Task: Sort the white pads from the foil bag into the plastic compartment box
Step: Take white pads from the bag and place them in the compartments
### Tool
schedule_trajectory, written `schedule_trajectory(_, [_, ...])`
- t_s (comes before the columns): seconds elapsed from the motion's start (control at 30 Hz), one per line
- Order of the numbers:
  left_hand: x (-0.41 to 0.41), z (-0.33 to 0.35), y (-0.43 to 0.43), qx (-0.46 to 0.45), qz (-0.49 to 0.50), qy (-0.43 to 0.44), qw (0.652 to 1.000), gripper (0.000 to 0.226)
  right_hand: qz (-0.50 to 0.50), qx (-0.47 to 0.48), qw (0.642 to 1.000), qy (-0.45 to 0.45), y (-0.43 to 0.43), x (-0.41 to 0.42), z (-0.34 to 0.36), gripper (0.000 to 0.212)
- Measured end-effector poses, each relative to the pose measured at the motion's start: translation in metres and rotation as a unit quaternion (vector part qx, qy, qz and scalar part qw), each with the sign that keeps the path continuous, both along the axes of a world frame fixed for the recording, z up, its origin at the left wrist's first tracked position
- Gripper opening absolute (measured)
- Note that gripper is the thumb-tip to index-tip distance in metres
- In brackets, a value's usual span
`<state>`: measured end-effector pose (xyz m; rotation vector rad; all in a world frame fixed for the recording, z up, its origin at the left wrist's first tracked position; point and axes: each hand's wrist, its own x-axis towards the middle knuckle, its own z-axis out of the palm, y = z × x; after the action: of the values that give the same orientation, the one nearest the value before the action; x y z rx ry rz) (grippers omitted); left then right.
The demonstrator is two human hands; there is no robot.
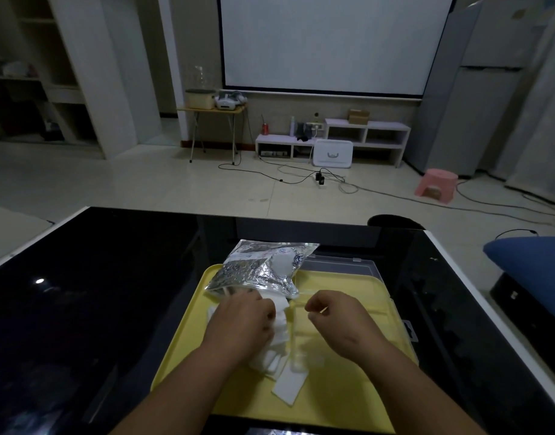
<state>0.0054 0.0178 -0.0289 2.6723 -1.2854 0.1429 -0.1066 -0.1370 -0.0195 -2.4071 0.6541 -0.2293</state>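
Observation:
A crumpled silver foil bag (257,271) lies at the far left end of the yellow tray (332,403). Just below the bag's mouth, my left hand (244,321) lies over a loose heap of white pads (282,328), its fingers curled onto them. One flat pad (290,384) lies apart, nearer to me. The clear plastic compartment box (398,312) covers the tray's right half, its lid (342,265) open at the back. My right hand (332,315) hovers over the box's left part, fingers curled, with nothing visible in them.
The tray sits on a glossy black table (113,293) with a white edge. A blue cushion (533,262) lies off the table to the right. Beyond the table are bare floor, cables and a pink stool (436,183).

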Motion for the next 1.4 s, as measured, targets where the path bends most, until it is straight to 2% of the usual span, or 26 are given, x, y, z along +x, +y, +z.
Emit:
schedule_trajectory(0.13, [-0.002, 0.003, 0.001, 0.019, 0.0, -0.018, 1.0, 0.019, -0.004, 0.006, 1.0, -0.001, 0.001, 0.004, 0.0, 0.016])
schedule_trajectory(0.27, [-0.002, 0.002, 0.001, -0.006, -0.004, -0.003, 1.0, 0.022, -0.005, 0.007, 1.0, 0.001, 0.003, 0.007, -0.002, 0.016])
schedule_trajectory(0.37, [0.0, -0.003, 0.001, -0.024, 0.009, 0.045, 0.999, 0.036, 0.0, 0.006, 1.0, -0.002, 0.004, 0.009, -0.002, 0.017])
schedule_trajectory(0.5, [0.003, -0.001, 0.0, -0.019, 0.037, 0.111, 0.993, 0.024, 0.004, 0.01, 1.0, -0.005, 0.004, 0.009, 0.0, 0.017])
schedule_trajectory(0.6, [0.007, 0.006, 0.003, -0.061, 0.036, 0.186, 0.98, 0.005, 0.0, 0.021, 1.0, -0.013, 0.002, 0.008, 0.002, 0.015])
schedule_trajectory(0.73, [0.015, 0.013, 0.007, -0.18, 0.072, 0.28, 0.94, 0.023, 0.011, 0.02, 1.0, -0.008, 0.004, 0.005, 0.008, 0.011])
schedule_trajectory(0.8, [0.017, 0.014, 0.007, -0.224, 0.086, 0.299, 0.924, 0.016, 0.034, 0.014, 0.999, 0.013, 0.008, 0.003, 0.01, 0.013])
schedule_trajectory(0.9, [0.018, 0.015, 0.008, -0.278, 0.111, 0.329, 0.896, 0.016, 0.069, -0.014, 0.997, 0.045, 0.015, 0.002, 0.012, 0.008])
schedule_trajectory(1.03, [0.018, 0.017, 0.01, -0.33, 0.138, 0.346, 0.867, 0.029, 0.118, -0.077, 0.987, 0.077, 0.02, 0.004, 0.01, 0.015])
schedule_trajectory(1.4, [0.016, 0.021, 0.009, -0.345, 0.142, 0.343, 0.862, 0.03, 0.227, -0.242, 0.934, 0.135, 0.035, -0.002, 0.001, 0.043])
